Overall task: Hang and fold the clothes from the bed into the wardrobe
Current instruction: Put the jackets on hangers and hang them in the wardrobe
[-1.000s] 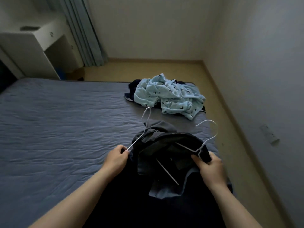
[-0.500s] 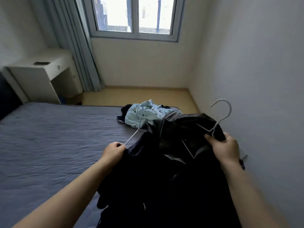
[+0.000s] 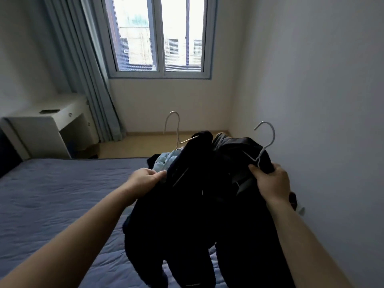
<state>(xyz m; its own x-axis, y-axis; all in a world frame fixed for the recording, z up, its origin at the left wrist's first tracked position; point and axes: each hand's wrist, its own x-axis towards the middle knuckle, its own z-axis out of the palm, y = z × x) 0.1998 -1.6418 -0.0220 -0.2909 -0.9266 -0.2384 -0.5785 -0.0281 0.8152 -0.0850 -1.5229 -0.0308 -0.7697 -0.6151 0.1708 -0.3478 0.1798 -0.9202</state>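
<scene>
Clothes (image 3: 187, 215) on two hangers (image 3: 268, 140) over the bed (image 3: 62, 194), left fingers (image 3: 159, 175) pinching one, right fingers (image 3: 279, 166) gripping the other.

The hangers (image 3: 268, 140) are thin, smooth, white-coated wire, the dark clothes (image 3: 197, 215) soft matt cloth, the bed cover (image 3: 62, 194) quilted matt fabric, the desk (image 3: 41, 123) smooth white, the floor (image 3: 133, 146) pale wood-look.

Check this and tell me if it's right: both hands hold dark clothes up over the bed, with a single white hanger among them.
Not quite: there are two white hangers, not one. The head view shows the left hanger sticking up beyond the left hand, and the right hanger hooking up above the right hand. The rest holds: both hands hold the dark clothes up over the bed.
</scene>
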